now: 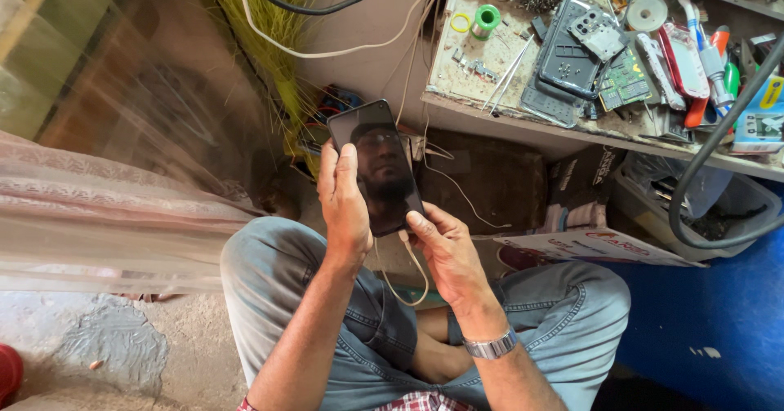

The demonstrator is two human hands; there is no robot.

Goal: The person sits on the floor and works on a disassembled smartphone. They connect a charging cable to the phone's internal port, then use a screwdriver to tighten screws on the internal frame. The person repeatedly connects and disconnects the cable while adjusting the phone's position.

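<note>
A black smartphone (pixel 377 159) with a dark, reflective screen is held upright in front of me, above my knees. My left hand (pixel 343 203) grips its left edge, thumb resting on the glass. My right hand (pixel 445 252) holds the phone's lower right corner, thumb tip at the bottom edge. A thin pale cable (pixel 416 268) hangs in a loop from the phone's bottom end. A metal watch sits on my right wrist. I sit cross-legged in blue jeans.
A cluttered workbench (pixel 490 105) at the upper right carries a phone back frame (pixel 576 39), a green circuit board (pixel 625 80), a solder spool (pixel 486 19), tape and tools. Below it stand a cardboard box and a plastic bin (pixel 710 215). A black hose (pixel 702 166) curves at right.
</note>
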